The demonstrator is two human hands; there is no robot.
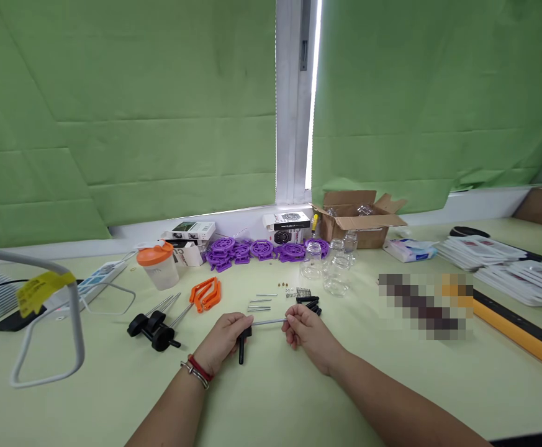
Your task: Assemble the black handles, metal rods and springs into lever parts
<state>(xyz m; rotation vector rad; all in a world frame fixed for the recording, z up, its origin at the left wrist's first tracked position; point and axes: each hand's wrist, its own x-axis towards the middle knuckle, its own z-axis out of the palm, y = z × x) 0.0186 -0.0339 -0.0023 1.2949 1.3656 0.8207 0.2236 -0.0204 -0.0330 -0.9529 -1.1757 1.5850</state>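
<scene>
Near the middle of the table, my left hand (224,340) is closed around a black crank handle (241,351), whose grip points down toward me. A thin metal rod (269,321) runs level from that hand to my right hand (304,329), which pinches its far end between thumb and fingers. Just beyond the rod lie several short metal pins (258,308), springs (303,292) and black handle pieces (315,305). Black cranks with metal rods (154,329) rest to the left of my left hand, beside orange clip-shaped parts (205,293). My fingers hide the rod's ends.
Purple wheel-shaped parts (262,249) line the back, with clear jars (337,273) and an open cardboard box (364,226) to their right. An orange-lidded cup (159,266) and a white wire frame (77,329) stand left. White trays (522,282) are stacked right.
</scene>
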